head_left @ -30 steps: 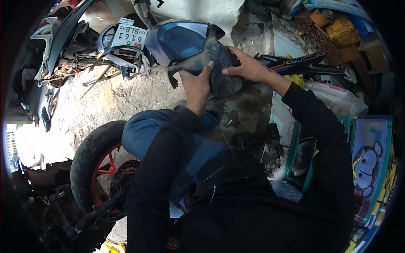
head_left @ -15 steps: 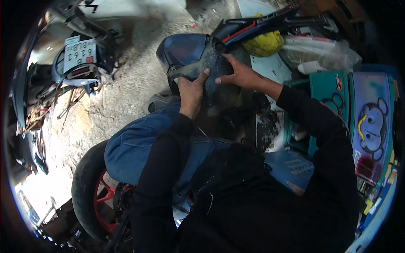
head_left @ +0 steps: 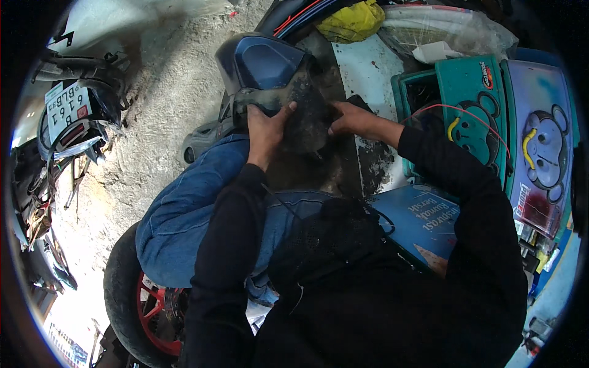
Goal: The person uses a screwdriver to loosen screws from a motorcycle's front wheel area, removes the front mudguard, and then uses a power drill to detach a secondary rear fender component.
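Note:
Both hands hold a dusty dark-blue and black plastic motorcycle body panel (head_left: 264, 64) out over my lap. Its far end has a smooth, glossy recessed face, while the near part is matte and dirty. My left hand (head_left: 267, 135) grips the near left edge, with its thumb on the top surface and its other fingers partly hidden. At the near right edge, my right hand (head_left: 356, 122) is closed on the panel, its fingertips partly hidden behind it. The underside of the panel is out of sight.
Beneath my bent leg in blue jeans (head_left: 190, 196) is a wheel with a red rim (head_left: 113, 300). Teal plastic drawers (head_left: 451, 76) stand to the right, a yellow bag (head_left: 351, 23) beyond. Motorcycle parts with a licence plate (head_left: 67, 110) lie left on the concrete floor (head_left: 153, 122).
The panel has tilted, so its glossy far face shows more broadly. My right hand has shifted from its upper right corner down to the near right edge. The whole view has shifted too.

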{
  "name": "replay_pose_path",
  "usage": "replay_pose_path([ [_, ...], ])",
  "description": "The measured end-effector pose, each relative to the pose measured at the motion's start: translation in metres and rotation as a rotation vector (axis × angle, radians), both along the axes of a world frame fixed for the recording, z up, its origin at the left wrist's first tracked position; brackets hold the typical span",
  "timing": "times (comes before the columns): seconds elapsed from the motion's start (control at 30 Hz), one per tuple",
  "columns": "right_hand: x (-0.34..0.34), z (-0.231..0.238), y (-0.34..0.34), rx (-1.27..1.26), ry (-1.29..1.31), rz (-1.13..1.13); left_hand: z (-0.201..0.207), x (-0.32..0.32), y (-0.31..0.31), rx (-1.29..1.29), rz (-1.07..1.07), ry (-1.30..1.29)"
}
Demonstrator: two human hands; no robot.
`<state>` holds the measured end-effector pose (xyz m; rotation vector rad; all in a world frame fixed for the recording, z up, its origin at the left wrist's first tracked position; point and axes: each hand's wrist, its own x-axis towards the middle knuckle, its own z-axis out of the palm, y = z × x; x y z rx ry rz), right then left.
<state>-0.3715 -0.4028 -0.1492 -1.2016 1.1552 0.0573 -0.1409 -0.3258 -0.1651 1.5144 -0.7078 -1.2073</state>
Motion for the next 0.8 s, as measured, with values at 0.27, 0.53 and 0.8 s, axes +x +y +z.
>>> replay_pose_path([
  [0.27,-0.047,-0.166,0.04,0.044,0.414,-0.671,-0.015,0.013,0.0,-0.009,0.055,-0.097],
  [0.53,-0.005,-0.174,0.05,-0.224,0.863,-0.633,-0.023,0.021,0.009,-0.032,0.016,-0.248],
  [0.8,0.026,-0.146,0.025,-0.283,0.563,-0.66,-0.013,0.032,0.004,0.002,0.061,-0.261],
])
